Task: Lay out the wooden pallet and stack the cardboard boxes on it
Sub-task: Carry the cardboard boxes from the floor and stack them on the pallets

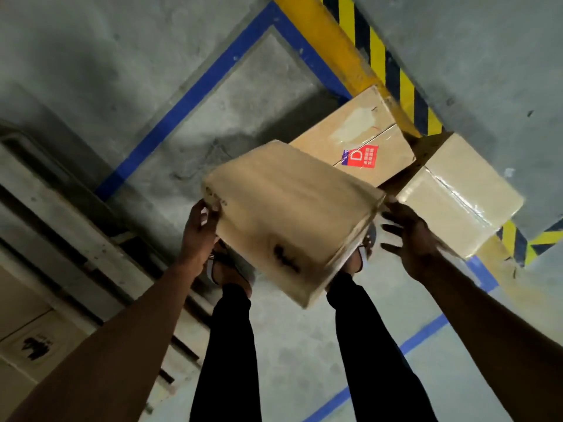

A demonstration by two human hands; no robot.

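A plain cardboard box is held tilted and blurred above my feet. My left hand grips its left corner, fingers curled over the edge. My right hand is beside the box's right edge with its fingers spread straight, fingertips at or near the corner. Two more cardboard boxes lie on the floor beyond: one with a red sticker and a taped one to its right. The pale wooden pallet lies on the floor at the left, with a cardboard box on it at the lower left.
The grey concrete floor has blue tape lines. A yellow and black striped kerb runs diagonally behind the two floor boxes. My legs and sandalled feet stand under the held box, close to the pallet's edge.
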